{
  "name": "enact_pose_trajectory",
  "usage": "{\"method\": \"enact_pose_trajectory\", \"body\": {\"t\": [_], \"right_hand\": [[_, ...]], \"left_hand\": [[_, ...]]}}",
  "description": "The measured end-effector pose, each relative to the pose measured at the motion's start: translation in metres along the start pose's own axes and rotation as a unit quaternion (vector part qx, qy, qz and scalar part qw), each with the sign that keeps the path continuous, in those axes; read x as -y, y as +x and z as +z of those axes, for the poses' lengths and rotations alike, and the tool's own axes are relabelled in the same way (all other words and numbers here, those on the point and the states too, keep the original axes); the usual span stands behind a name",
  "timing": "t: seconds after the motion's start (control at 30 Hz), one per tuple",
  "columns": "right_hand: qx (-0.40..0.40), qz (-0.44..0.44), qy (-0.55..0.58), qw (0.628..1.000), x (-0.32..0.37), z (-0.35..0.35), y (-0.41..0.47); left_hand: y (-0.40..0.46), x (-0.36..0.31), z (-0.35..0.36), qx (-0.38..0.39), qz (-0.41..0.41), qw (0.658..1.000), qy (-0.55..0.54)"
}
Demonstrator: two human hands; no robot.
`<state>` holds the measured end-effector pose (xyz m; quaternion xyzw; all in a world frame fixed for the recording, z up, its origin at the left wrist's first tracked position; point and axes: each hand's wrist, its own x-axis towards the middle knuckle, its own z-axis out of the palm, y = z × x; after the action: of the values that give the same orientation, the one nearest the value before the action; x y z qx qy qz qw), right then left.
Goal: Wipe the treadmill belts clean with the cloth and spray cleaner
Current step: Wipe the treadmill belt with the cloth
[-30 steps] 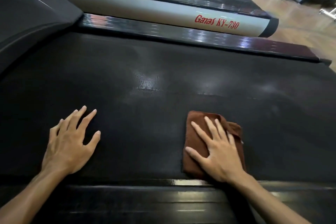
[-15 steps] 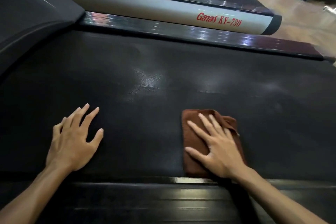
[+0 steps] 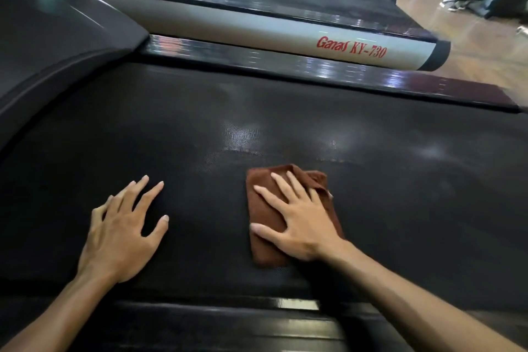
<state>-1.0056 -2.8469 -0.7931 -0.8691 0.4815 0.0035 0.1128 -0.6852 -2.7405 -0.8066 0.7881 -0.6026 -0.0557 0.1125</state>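
Wiping is in hand: right hand (image 3: 300,223), fingers (image 3: 281,184) flat, presses the brown cloth (image 3: 263,240) on the treadmill belt (image 3: 400,194) at lower centre. Left hand (image 3: 120,237) rests splayed, holding nothing. Next probably comes a stroke toward the wet sheen (image 3: 240,134) above.

I am in a gym: treadmills stand side by side in a row, my own black treadmill belt (image 3: 371,174) nearest, the next machine's grey side rail (image 3: 257,28) printed "Ganas KY-730". A glossy wooden floor (image 3: 483,46) stretches beyond, with more dark equipment at its far edge.
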Motion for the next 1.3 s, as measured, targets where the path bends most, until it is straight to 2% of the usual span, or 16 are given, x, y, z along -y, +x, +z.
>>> {"method": "enact_pose_trajectory", "body": {"t": [0.1,0.2,0.3,0.4,0.5,0.57,0.63,0.7,0.8,0.87,0.93,1.0,1.07,1.13,1.2,1.3], "right_hand": [[-0.011,0.124,-0.03,0.992,-0.04,-0.004,-0.007],[-0.007,0.221,-0.007,0.975,-0.065,-0.022,0.045],[0.023,0.18,-0.01,0.983,-0.058,-0.03,0.105],[0.008,0.122,-0.025,0.992,-0.019,-0.018,0.127],[0.008,-0.005,-0.025,1.0,0.012,-0.006,0.082],[0.01,-0.059,-0.005,0.998,0.001,-0.005,0.032],[0.012,-0.05,0.002,0.999,-0.031,-0.009,0.0],[0.0,0.011,-0.009,1.0,-0.062,-0.015,0.007],[-0.012,0.14,-0.007,0.99,-0.079,-0.028,0.063],[-0.013,0.173,-0.01,0.985,-0.069,-0.032,0.106],[-0.015,0.151,-0.022,0.988,-0.044,-0.028,0.132],[-0.017,0.077,-0.028,0.996,-0.015,-0.017,0.131],[-0.002,-0.018,-0.015,1.0,0.005,-0.009,0.097],[0.02,-0.062,-0.005,0.998,0.003,-0.005,0.055],[0.025,-0.019,-0.017,0.999,-0.018,-0.004,0.026],[0.005,0.115,-0.029,0.993,-0.051,-0.013,0.045]], "left_hand": [[-0.001,0.0,0.0,-0.002,0.002,1.0,0.002],[-0.001,-0.001,0.001,-0.002,0.003,1.0,0.005],[0.0,0.0,0.001,0.007,-0.004,1.0,-0.002],[-0.001,0.0,0.001,0.003,-0.001,1.0,0.001],[0.0,0.001,0.0,0.004,-0.001,1.0,0.0],[0.0,-0.001,0.0,0.004,-0.001,1.0,-0.005],[0.0,-0.001,0.001,-0.002,-0.004,1.0,0.0],[0.0,0.0,0.003,-0.002,-0.008,1.0,0.004],[0.002,-0.001,0.002,-0.006,-0.009,1.0,0.003],[0.002,-0.001,0.002,0.006,-0.011,1.0,0.001],[0.003,-0.001,0.001,0.006,-0.01,1.0,0.002],[0.003,0.0,0.001,0.005,-0.008,1.0,0.001],[0.002,0.0,0.001,-0.002,-0.007,1.0,0.002],[0.002,0.0,0.002,-0.004,-0.007,1.0,0.003],[0.003,0.0,0.003,0.003,-0.008,1.0,0.007],[0.001,0.0,0.002,0.0,-0.011,1.0,0.011]]}}
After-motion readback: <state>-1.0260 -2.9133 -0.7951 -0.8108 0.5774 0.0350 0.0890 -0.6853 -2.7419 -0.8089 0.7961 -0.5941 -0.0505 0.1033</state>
